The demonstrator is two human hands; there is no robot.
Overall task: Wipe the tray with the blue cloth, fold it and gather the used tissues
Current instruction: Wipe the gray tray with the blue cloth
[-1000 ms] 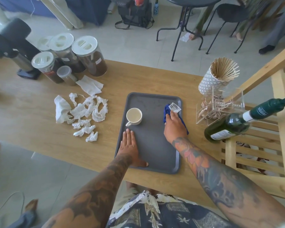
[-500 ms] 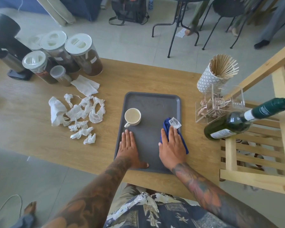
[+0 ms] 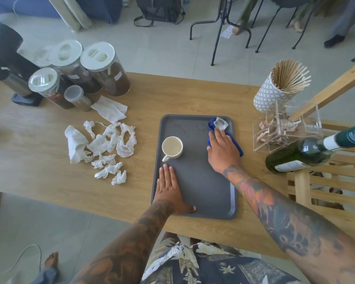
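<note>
right hand lies flat, fingers straight, pressing the blue cloth onto the tray at its far right corner. from my remote view i read no curl in those fingers; the palm covers most of the cloth. blue fabric shows past the fingertips and along the hand's right side, near the tray's right rim. a white tag sticks out of the cloth at the far end.

left hand also lies flat, fingers together and straight, thumb spread toward the tray's near edge. it presses the near left part of the tray and holds nothing.

the tray is grey, rectangular, lying flat on the wooden table with its long side running away from me. a cup stands upright on the tray's left half, just beyond the left fingertips, handle pointing toward me.

tissues lie crumpled in a loose group on the table left of the tray, apart from it. one flatter tissue lies beyond them, touching the jars.

right of the tray stand a patterned holder of wooden sticks and a clear box. a green bottle lies tilted on the wooden rack at right.
</note>
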